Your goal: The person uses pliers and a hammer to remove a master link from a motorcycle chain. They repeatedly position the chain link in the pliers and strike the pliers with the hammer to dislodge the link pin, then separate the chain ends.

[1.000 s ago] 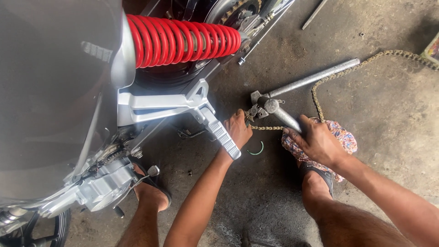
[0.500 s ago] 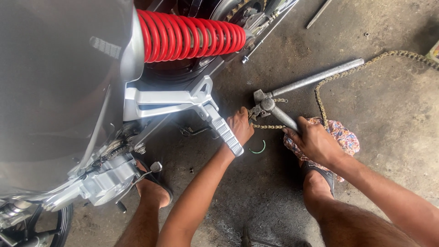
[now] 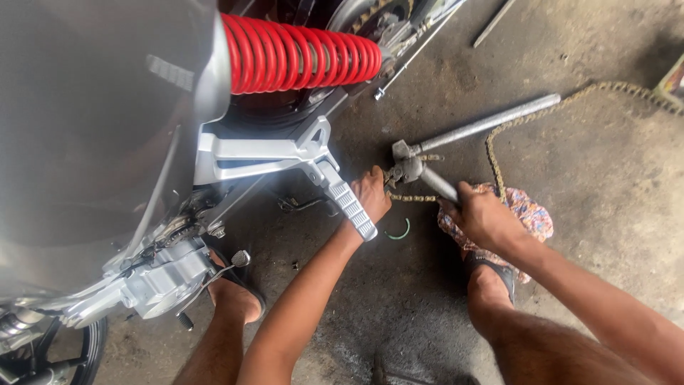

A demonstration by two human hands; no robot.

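Head view, stained concrete floor [image 3: 584,214], left hand [image 3: 370,194] pinching chain [image 3: 410,198], right hand [image 3: 484,217] clenched on long-handled tool [image 3: 434,182], motorcycle [image 3: 107,142] alongside

Two hands [image 3: 372,194], one drive chain [image 3: 491,153], one long-handled tool [image 3: 456,135], one red spring [image 3: 303,53].

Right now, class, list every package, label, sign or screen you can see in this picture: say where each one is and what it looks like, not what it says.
Box or packet corner: far right edge, on the concrete floor beyond the chain; cut off by the frame, yellow-green with a red patch; kind unclear.
Pale rectangular patch: on the grey motorbike panel, upper left; perhaps a label or a reflection, too blurred to tell.
No signs or screens in view.
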